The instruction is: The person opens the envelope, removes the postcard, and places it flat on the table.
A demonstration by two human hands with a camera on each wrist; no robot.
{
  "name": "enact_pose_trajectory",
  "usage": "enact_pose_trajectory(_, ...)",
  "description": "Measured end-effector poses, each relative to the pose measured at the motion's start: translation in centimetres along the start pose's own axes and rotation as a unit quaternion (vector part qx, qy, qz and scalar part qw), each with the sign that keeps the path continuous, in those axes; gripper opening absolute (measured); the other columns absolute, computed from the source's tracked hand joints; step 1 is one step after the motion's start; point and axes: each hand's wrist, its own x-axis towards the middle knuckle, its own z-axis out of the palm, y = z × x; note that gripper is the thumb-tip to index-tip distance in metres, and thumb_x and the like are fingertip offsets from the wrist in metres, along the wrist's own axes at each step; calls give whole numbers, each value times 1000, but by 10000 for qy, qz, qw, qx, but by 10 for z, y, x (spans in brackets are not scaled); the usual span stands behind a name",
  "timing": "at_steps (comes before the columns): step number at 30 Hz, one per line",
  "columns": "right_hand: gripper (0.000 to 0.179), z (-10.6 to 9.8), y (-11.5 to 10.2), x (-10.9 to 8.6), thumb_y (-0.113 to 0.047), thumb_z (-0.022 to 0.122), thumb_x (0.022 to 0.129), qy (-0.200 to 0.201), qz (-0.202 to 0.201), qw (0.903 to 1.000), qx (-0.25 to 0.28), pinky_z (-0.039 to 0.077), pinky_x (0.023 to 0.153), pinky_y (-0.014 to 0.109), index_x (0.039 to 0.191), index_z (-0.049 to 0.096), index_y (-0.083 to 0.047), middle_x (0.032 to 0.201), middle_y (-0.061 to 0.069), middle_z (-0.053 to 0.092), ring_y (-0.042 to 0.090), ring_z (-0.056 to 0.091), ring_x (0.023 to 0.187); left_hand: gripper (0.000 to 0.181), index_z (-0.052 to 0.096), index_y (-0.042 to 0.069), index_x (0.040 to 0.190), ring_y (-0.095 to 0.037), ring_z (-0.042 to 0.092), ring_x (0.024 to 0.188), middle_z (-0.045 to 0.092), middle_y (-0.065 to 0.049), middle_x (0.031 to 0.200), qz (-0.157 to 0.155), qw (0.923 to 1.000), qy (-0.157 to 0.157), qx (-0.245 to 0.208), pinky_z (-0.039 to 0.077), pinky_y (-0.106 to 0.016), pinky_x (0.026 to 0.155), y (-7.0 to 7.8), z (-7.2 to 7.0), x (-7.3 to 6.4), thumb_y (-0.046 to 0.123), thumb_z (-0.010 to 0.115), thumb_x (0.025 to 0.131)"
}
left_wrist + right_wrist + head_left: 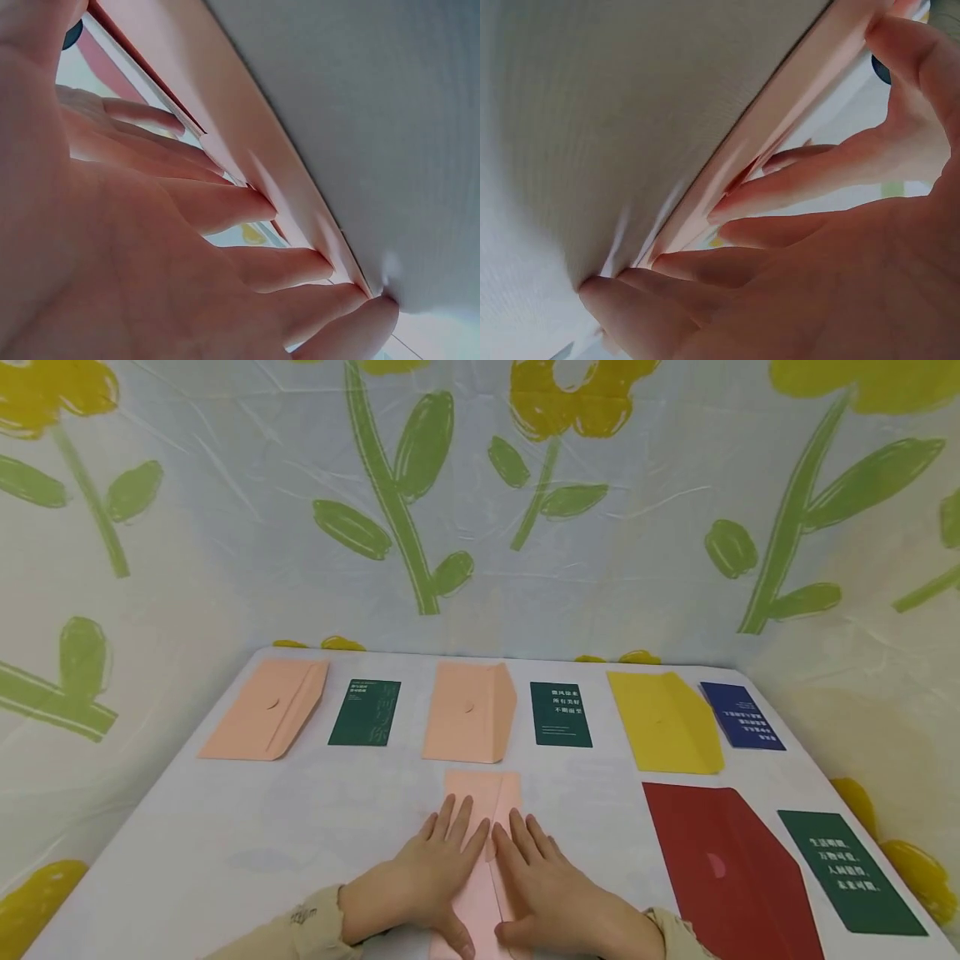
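Observation:
A pale pink envelope (pixel 480 789) lies lengthwise in front of me, its flap folded over so that a flap edge runs down the middle. My left hand (pixel 442 877) rests on its left side, fingers straight and fanned. On the right side lies my right hand (pixel 543 889), also with straight fingers, index fingertips of both hands close together near the flap's edge. The wrist views show the envelope (pixel 225 112) flat on the table under the fingertips, and the right hand's outer fingers (pixel 641 311) reaching the white tabletop. Neither hand grips anything.
At the back stand out two pink envelopes (pixel 262 710) (pixel 457 710), two green cards (pixel 365 714) (pixel 561 717), a yellow envelope (pixel 660 727) and a blue card (pixel 742 717). Right of my hands lie a red envelope (pixel 731 868) and another green card (pixel 851 872).

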Motion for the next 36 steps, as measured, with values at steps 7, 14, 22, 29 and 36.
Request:
enact_pose_trajectory(7, 103, -1, 0, -1, -43, 76, 79, 64, -173, 9998, 84, 26, 109, 65, 158, 21, -5, 162, 24, 11, 48, 11, 146, 141, 22, 7, 158, -47, 4, 148, 7, -27, 162, 33, 10000, 0, -20, 27, -56, 113, 0, 0, 0, 80, 76, 51)
enact_pose_trajectory(14, 105, -2, 1, 0, -42, 76, 78, -15, -193, 9995, 245, 24, 109, 66, 159, 19, -7, 163, 24, 9, 49, 9, 146, 140, 21, 9, 158, -45, 3, 149, 5, -26, 162, -19, 10000, -61, -72, 26, -55, 114, 0, -1, 1, 79, 77, 51)
enact_pose_trajectory(22, 109, -11, 2, 0, -43, 78, 75, -374, -9, 9977, 557, 29, 110, 60, 160, 16, -12, 165, 16, 5, 43, 9, 148, 140, 20, 10, 159, -44, 2, 149, 4, -25, 163, -74, 9998, -118, -140, 25, -54, 115, -1, 0, 2, 79, 77, 52)
enact_pose_trajectory(29, 116, -24, 5, -6, -38, 85, 71, -230, 7, 9983, 534, 43, 101, 55, 159, 17, -7, 165, 16, 1, 42, 14, 148, 141, 20, 11, 159, -43, 0, 149, 3, -25, 163, -48, 9999, -121, -74, 24, -54, 115, -1, 0, 2, 79, 77, 50)
enact_pose_trajectory(36, 110, -35, 16, -12, -40, 94, 59, 43, 209, 9994, -271, 25, 112, 60, 145, 44, 6, 164, 20, 7, 44, 8, 149, 140, 22, 14, 159, -46, 4, 148, 6, -27, 162, -56, 10000, -17, -73, 25, -54, 115, 1, 1, 2, 78, 79, 49)
